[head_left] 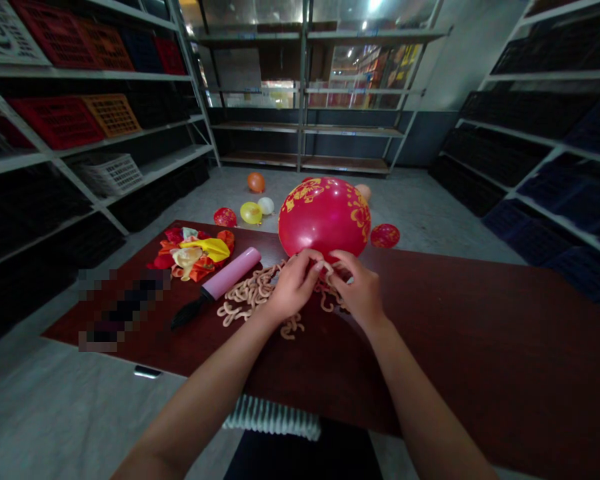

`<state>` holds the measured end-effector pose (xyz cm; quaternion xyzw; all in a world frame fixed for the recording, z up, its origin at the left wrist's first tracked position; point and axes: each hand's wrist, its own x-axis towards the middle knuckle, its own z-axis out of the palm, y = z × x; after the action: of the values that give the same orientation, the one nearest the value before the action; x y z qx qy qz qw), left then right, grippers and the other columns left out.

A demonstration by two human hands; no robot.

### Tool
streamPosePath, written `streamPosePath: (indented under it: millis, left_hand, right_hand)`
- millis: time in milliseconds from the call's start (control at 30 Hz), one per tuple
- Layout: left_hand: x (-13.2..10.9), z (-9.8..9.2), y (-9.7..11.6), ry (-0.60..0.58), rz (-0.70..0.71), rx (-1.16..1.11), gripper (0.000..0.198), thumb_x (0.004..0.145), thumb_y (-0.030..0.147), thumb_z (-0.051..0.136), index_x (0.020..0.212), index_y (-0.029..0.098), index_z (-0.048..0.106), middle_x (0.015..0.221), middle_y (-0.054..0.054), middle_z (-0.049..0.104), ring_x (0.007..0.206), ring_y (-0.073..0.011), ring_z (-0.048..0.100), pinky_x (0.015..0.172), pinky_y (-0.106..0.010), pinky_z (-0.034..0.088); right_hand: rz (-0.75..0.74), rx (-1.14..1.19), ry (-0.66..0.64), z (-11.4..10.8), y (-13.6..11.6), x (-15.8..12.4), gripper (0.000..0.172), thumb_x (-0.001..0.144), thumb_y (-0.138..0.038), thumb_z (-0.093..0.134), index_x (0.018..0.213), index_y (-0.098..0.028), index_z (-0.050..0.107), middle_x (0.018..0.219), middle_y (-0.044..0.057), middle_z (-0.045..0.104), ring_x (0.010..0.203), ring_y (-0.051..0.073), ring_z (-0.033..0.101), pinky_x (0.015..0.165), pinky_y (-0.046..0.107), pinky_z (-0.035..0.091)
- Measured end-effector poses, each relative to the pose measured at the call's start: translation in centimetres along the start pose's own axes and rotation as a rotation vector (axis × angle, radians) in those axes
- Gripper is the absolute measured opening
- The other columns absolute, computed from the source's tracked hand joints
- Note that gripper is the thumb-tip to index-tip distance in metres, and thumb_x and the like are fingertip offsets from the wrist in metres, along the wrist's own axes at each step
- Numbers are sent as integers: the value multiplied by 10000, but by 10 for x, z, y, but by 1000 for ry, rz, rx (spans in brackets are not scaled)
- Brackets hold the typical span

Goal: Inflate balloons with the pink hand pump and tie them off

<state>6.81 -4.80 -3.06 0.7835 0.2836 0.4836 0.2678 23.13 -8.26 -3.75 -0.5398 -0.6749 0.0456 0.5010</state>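
Metal shelving [105, 75] stacked with plastic crates lines both sides of a storeroom, and a dark red bench [480, 347] stands across the concrete floor [420, 213]. Noted at the bench: one person, both forearms reaching in from the near edge. A large red printed balloon [325, 217], gold pattern on its skin, sits fully blown up at the bench's far side, held low between the left hand [295, 287] and the right hand [357, 290]. Their fingers [316, 261] close together at its base, nearly touching, pinched on the balloon's neck, though the neck itself is hidden by them; a tan rubber loop [327, 268] runs up into the grip. More tan rubber loops [253, 293] lie in a loose heap just below the hands. Done so far, by the look of things: several inflated balloons on the floor beyond the bench, among them an orange balloon [255, 182], a yellow balloon [251, 213] and a white balloon [266, 205]. Left on the bench: a pile of flat, uninflated balloons [193, 253], with a pink hand pump [233, 272] lying beside it.
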Motion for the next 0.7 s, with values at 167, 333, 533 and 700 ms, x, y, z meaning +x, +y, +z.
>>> streamPosePath:
  millis: [167,333,533,700]
  left_hand:
    - [1,-2,4,-35,-43,-92,149,1012,314,479,982,186,549,905,-34,629,857,-169,596,807,-293,446]
    - [4,-6,5,-72,-82,-213,200,972,358,571,903,170,576,807,-1,584,723,-129,528,693,-245,414]
    - [7,-8,3,-91,-92,-245,247,927,364,646,803,150,634,769,-12,615,729,-134,561,710,-245,423]
    - [10,-14,3,-90,-203,-442,273,960,385,590,844,149,662,824,-36,668,791,-159,614,793,-272,470]
  right_hand:
    - [-267,-366,52,-2,2,-4,165,941,-288,559,973,-189,687,806,61,749,713,182,697,691,279,482]
    - [-68,-204,-24,-2,-8,0,185,946,-282,504,1007,-208,662,843,51,748,748,182,708,673,261,482]
    - [112,-19,-264,-15,-11,8,187,895,-228,513,937,-230,695,819,16,752,708,152,697,635,231,444]
    - [179,178,-422,-18,-16,12,196,860,-287,569,736,-209,700,714,9,728,661,141,655,622,235,431]
